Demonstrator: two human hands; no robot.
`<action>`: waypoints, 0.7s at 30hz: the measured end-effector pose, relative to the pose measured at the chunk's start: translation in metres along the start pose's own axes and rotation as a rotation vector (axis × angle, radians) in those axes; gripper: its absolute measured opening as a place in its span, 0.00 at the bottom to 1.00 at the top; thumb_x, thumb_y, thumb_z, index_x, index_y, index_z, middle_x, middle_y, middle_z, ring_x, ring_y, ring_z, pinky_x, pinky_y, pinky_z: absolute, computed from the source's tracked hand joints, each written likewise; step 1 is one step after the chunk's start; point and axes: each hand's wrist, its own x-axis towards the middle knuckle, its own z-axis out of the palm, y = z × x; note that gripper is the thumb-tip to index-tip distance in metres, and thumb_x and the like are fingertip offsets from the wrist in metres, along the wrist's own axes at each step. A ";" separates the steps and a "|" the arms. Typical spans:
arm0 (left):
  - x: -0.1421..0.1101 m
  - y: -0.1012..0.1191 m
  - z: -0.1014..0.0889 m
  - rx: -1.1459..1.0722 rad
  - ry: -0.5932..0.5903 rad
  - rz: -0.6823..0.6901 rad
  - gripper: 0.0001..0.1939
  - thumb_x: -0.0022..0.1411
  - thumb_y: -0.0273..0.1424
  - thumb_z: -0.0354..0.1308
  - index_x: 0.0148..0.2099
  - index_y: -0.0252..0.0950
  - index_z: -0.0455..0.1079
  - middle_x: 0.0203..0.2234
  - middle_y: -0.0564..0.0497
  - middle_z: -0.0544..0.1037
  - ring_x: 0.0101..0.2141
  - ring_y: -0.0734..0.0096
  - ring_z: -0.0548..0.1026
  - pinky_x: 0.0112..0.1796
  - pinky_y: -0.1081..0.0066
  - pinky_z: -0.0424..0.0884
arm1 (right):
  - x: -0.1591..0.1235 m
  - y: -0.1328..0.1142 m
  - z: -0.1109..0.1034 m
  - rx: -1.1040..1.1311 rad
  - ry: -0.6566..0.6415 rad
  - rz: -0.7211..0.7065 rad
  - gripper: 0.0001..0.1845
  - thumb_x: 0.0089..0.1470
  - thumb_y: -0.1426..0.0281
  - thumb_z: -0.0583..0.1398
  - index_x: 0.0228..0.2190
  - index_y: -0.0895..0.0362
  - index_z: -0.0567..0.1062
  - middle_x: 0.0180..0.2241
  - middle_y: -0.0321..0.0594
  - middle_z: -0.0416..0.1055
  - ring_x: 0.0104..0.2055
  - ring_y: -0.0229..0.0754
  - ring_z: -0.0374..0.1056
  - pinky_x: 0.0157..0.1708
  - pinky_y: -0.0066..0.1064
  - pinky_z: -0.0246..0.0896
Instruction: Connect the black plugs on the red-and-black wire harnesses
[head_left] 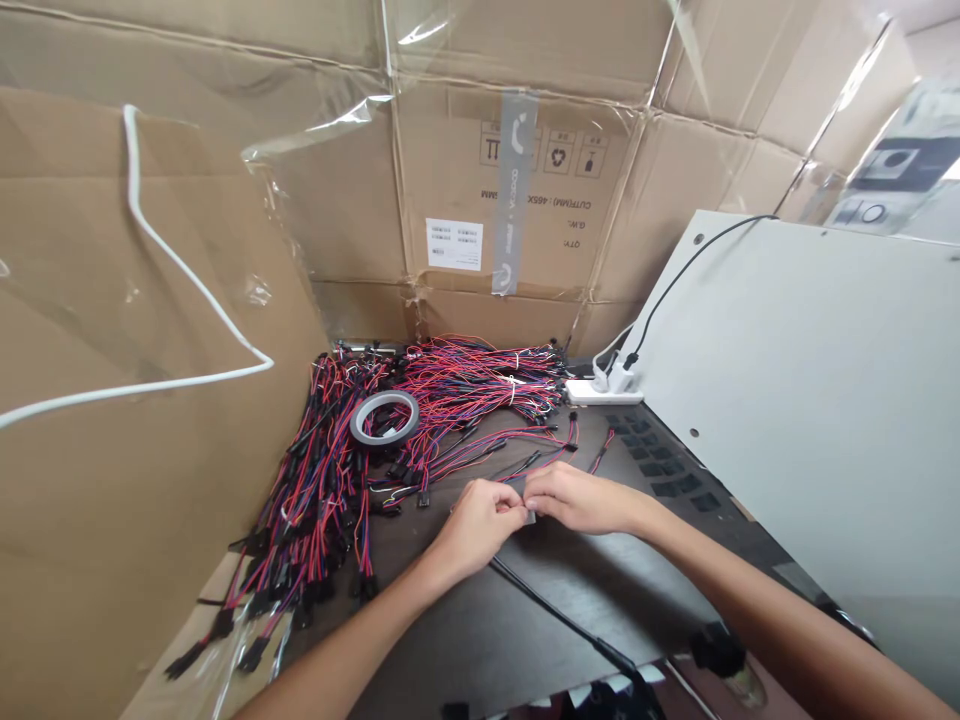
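Observation:
My left hand (476, 525) and my right hand (577, 500) meet over a dark tabletop (480, 640), fingertips pinching a small dark wire end (529, 512) with what looks like a bit of tape on it. A black cable (562, 620) runs from below my hands toward the lower right. Up and to the left lies a large heap of red, blue and black wire harnesses (457, 385) with black connectors. On that heap rests a roll of grey tape (384, 418). A few loose wires (540, 445) lie just beyond my fingers.
Cardboard sheets and plastic-wrapped cartons (510, 180) wall off the back and left. A white power strip (604, 392) with plugged-in black and white cords sits at the far right corner. A pale grey panel (787, 380) rises along the right side.

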 end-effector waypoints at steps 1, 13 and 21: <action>0.000 0.001 -0.001 -0.031 -0.008 -0.007 0.12 0.48 0.34 0.51 0.21 0.31 0.67 0.16 0.56 0.59 0.22 0.76 0.56 0.25 0.74 0.49 | -0.001 -0.001 0.000 -0.015 -0.005 0.003 0.12 0.58 0.78 0.52 0.27 0.60 0.73 0.29 0.41 0.72 0.32 0.40 0.67 0.35 0.30 0.60; -0.001 0.012 -0.010 -0.642 -0.195 -0.312 0.09 0.40 0.33 0.53 0.24 0.35 0.57 0.14 0.64 0.49 0.15 0.87 0.42 0.20 0.74 0.34 | -0.017 -0.013 0.016 -0.307 0.120 0.039 0.10 0.56 0.75 0.57 0.41 0.58 0.66 0.37 0.44 0.68 0.38 0.43 0.65 0.37 0.32 0.61; -0.002 0.013 -0.010 -0.642 -0.198 -0.373 0.08 0.40 0.32 0.53 0.23 0.34 0.59 0.14 0.63 0.51 0.14 0.88 0.44 0.19 0.75 0.34 | -0.020 -0.005 0.027 -0.423 0.207 -0.084 0.10 0.62 0.76 0.48 0.34 0.58 0.68 0.30 0.42 0.67 0.30 0.41 0.61 0.27 0.30 0.55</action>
